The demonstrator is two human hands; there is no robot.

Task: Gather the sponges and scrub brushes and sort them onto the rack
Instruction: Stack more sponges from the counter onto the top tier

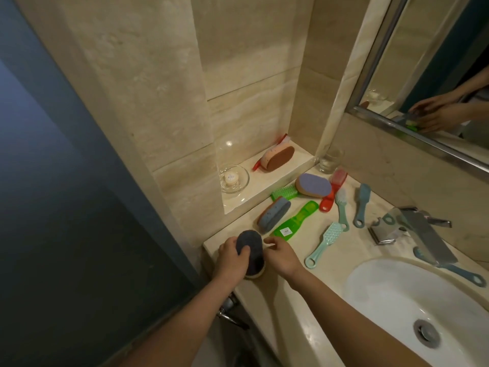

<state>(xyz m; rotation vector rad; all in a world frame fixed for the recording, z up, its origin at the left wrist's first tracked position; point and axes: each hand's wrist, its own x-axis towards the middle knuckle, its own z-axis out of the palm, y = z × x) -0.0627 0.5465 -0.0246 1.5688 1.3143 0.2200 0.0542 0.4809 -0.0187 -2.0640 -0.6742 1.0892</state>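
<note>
Fingers of the left hand curl around a dark grey sponge at the near-left corner of the counter.
Right hand sits just beside it, fingers loosely bent; a blue sponge and a green brush lie beyond.

Beige marble wall, recessed ledge, mirror, white sink
</note>
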